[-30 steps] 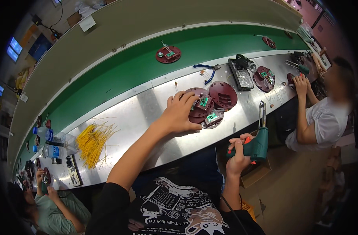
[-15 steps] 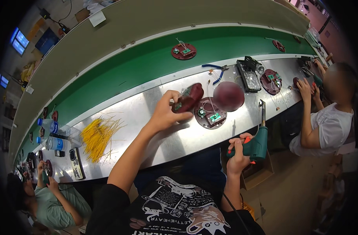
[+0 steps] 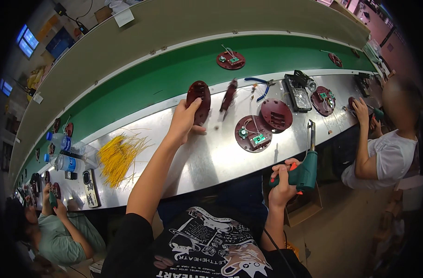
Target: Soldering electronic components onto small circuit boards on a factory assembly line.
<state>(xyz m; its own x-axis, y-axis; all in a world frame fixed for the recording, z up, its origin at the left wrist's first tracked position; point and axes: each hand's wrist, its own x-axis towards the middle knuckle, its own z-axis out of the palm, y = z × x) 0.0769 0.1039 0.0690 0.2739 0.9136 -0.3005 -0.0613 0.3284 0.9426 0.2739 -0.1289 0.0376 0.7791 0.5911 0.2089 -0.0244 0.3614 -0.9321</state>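
My left hand (image 3: 182, 121) grips a dark red round plastic cover (image 3: 200, 95), raised on edge over the metal bench. Just right of it, a smeared dark red piece (image 3: 228, 96) stands tilted, apart from my fingers; its kind is too blurred to tell. In my right hand (image 3: 281, 187) is a green soldering gun (image 3: 307, 170), its tip pointing away from me above the bench's front edge. Between the hands lies a dark red disc (image 3: 245, 144) carrying a green circuit board and wires. A slotted red cover (image 3: 276, 111) overlaps its far right side.
Blue-handled pliers (image 3: 262, 92) and a black tray (image 3: 298, 97) sit farther back, beside another wired disc (image 3: 323, 101). One more disc (image 3: 231, 60) rests on the green strip. At left are yellow wires (image 3: 119, 160), a phone (image 3: 91, 187) and bottles (image 3: 65, 162). Co-workers sit on both sides.
My left hand has moved left and away from me; the red cover in it now shows its slotted face. A blurred red piece is now separate, to its right. The soldering gun has barely moved.
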